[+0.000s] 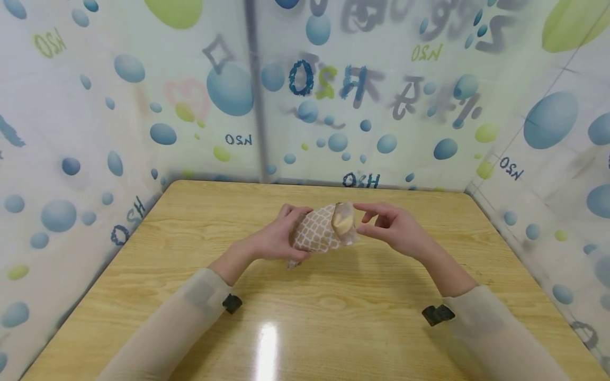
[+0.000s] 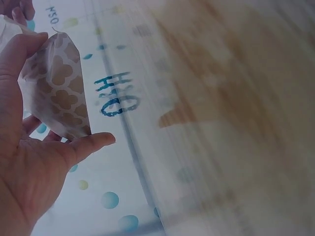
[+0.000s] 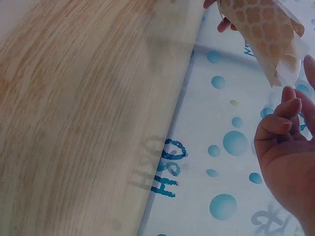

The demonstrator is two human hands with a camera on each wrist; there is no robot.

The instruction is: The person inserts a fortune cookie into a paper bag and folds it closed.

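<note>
A tan paper wrapper [image 1: 314,230] with a white lattice pattern is held above the wooden table. My left hand [image 1: 281,233] grips its closed end, thumb on the near side and fingers around the far side. In the left wrist view the patterned paper [image 2: 61,93] lies between that thumb and the fingers. At the wrapper's right end, the mouth gapes and a pale yellow, bread-like piece [image 1: 343,221] shows inside. My right hand [image 1: 393,227] is beside this mouth, index finger and thumb apart, fingertips right at the paper's edge. The right wrist view shows its other fingers [image 3: 283,123] bent.
The wooden table [image 1: 333,317] reaches back to a wall covering [image 1: 295,132] with blue and green drops and lettering. Similar covering stands along the left and right sides. A small dark clip-like device [image 1: 438,314] sits at the right cuff, another [image 1: 232,303] at the left.
</note>
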